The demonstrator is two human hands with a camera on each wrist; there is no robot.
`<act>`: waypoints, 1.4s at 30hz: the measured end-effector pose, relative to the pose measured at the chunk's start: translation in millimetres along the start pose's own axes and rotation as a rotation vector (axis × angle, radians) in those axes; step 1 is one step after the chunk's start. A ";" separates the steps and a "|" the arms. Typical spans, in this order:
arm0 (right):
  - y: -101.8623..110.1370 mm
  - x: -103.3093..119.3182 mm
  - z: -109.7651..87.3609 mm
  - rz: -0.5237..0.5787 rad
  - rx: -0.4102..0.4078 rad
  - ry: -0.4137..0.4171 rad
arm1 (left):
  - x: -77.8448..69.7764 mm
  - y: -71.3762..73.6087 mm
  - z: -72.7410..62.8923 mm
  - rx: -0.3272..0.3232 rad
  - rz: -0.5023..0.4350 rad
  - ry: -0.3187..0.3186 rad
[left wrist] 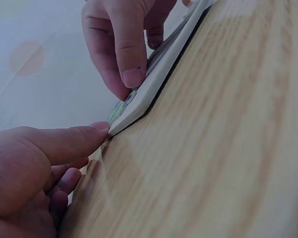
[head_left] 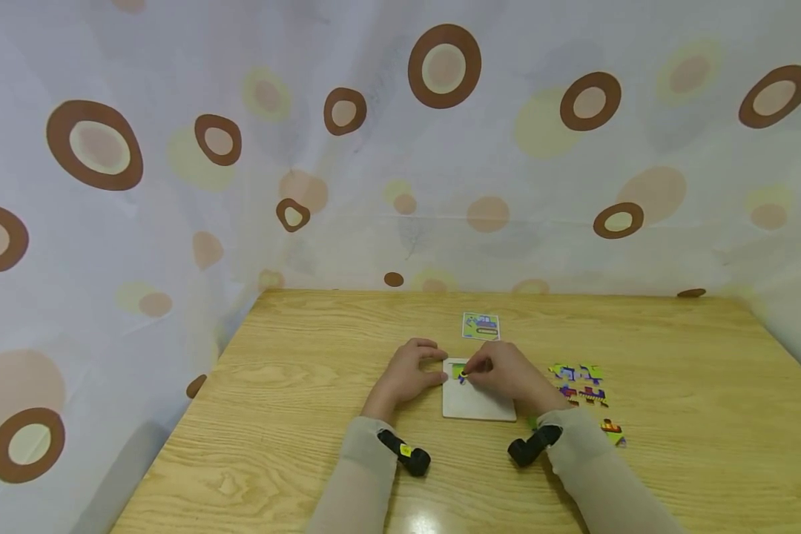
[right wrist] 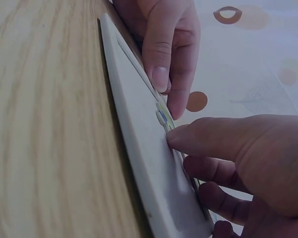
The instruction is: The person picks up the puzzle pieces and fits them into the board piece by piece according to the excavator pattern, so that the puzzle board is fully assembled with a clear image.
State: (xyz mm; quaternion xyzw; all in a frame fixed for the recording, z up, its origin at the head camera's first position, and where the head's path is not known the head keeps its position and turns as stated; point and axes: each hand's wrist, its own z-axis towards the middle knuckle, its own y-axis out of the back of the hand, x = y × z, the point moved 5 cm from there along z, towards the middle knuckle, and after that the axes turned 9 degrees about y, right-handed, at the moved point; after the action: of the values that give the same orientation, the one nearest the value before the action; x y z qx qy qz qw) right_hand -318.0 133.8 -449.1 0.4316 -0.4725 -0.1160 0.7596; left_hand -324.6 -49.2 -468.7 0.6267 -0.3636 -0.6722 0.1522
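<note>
A white square puzzle board (head_left: 478, 408) lies on the wooden table in the head view. In its far left corner is a small green puzzle piece (head_left: 457, 368) with blue and yellow marks. My right hand (head_left: 505, 368) pinches this piece between thumb and forefinger, down at the board's surface; the fingertips partly hide it. At the board's left edge, my left hand (head_left: 410, 373) touches the rim with thumb and fingers fairly straight. The right wrist view shows the piece (right wrist: 164, 116) low against the board, between both hands.
Beyond the board lies a small picture card (head_left: 480, 326) with a vehicle on it. Several loose puzzle pieces (head_left: 577, 386) are spread to the right, some partly behind my right forearm. Patterned cloth (head_left: 400, 148) hangs behind the wooden table (head_left: 294, 356).
</note>
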 end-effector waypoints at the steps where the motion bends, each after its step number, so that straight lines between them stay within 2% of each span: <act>1: -0.8 1.1 0.4 -0.001 -0.008 0.009 | 0.3 -0.3 0.2 -0.001 0.003 -0.001; 7: -4.4 4.5 0.8 -0.023 -0.046 0.030 | 0.7 -0.5 0.3 -0.005 0.008 -0.008; 17: -9.9 1.2 4.0 -0.057 -0.065 -0.083 | -0.1 -0.4 -1.0 -0.006 0.016 -0.021; 25: -10.1 3.4 3.8 -0.060 -0.075 -0.116 | -1.6 0.3 -1.5 -0.003 0.024 -0.026; 42: -7.2 8.1 1.6 -0.044 -0.085 -0.101 | -0.3 -0.1 -1.0 -0.009 0.028 -0.029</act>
State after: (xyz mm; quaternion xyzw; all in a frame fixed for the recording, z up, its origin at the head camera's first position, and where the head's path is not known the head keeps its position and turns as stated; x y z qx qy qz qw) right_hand -313.4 123.9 -449.4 0.4028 -0.4952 -0.1744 0.7497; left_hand -323.6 -49.2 -468.4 0.6112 -0.3713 -0.6806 0.1591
